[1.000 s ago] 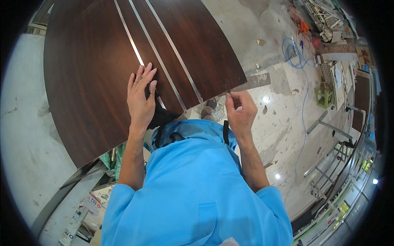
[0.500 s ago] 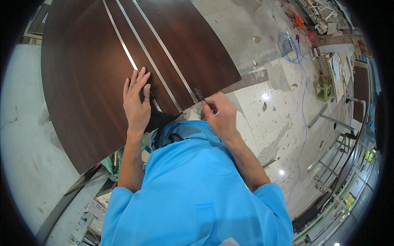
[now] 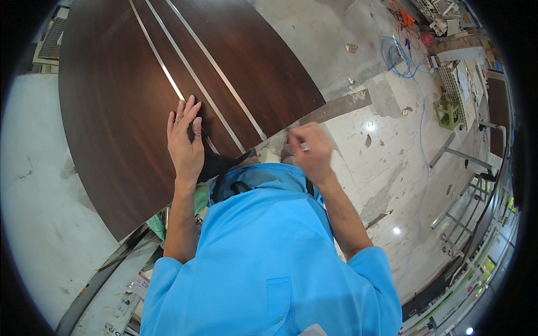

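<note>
A dark brown wood-grain panel (image 3: 120, 129) lies in front of me, inlaid with three narrow silvery metal strips (image 3: 193, 69). My left hand (image 3: 186, 143) rests on it, fingers stretched out, over the lower part of the leftmost strip. Beneath that palm, a black cloth-like piece (image 3: 216, 166) reaches over the panel's near edge towards my waist. Just off the edge, to the right of the strip ends, my right hand (image 3: 311, 151) is curled closed and partly blurred. Something small and pale (image 3: 305, 147) shows at its fingers; its kind cannot be made out.
Blue cable or hose (image 3: 400, 61) lies coiled on the worn, tiled floor at the far right. Beyond it are a green plastic crate (image 3: 447, 113) and metal frames (image 3: 460, 154). A pale surface (image 3: 33, 168) extends along the left of the panel.
My right hand has drawn away from the rightmost strip's end, to the right and off the panel. The dark thin piece at its fingertips no longer shows. My left hand stays put.
</note>
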The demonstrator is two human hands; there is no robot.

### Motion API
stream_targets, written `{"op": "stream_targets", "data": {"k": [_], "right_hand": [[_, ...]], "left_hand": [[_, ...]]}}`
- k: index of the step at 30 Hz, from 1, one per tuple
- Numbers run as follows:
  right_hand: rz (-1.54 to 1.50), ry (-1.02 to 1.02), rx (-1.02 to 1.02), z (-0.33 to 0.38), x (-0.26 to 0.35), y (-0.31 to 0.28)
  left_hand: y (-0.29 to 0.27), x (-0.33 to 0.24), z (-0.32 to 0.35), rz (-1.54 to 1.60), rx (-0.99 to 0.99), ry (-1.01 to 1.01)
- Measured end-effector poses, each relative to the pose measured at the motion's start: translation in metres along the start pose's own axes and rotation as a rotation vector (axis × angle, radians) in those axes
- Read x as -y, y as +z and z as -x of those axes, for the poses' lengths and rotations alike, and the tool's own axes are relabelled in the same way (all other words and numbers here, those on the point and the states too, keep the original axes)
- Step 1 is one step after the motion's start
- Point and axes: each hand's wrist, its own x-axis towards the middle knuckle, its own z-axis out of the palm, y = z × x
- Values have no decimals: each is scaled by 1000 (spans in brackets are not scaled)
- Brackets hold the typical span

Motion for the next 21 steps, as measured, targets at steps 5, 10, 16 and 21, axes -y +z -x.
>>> {"op": "stream_targets", "data": {"k": [5, 10, 16, 21], "right_hand": [[27, 161, -169, 4, 0, 2], [-94, -207, 55, -3, 2, 9], [-22, 111, -178, -9, -21, -4], [-108, -11, 16, -12, -16, -12]], "left_hand": [[0, 0, 0, 6, 5, -19], [-1, -2, 0, -14, 23, -18], [0, -3, 1, -20, 21, -23], [-1, -5, 0, -31, 25, -37]]}}
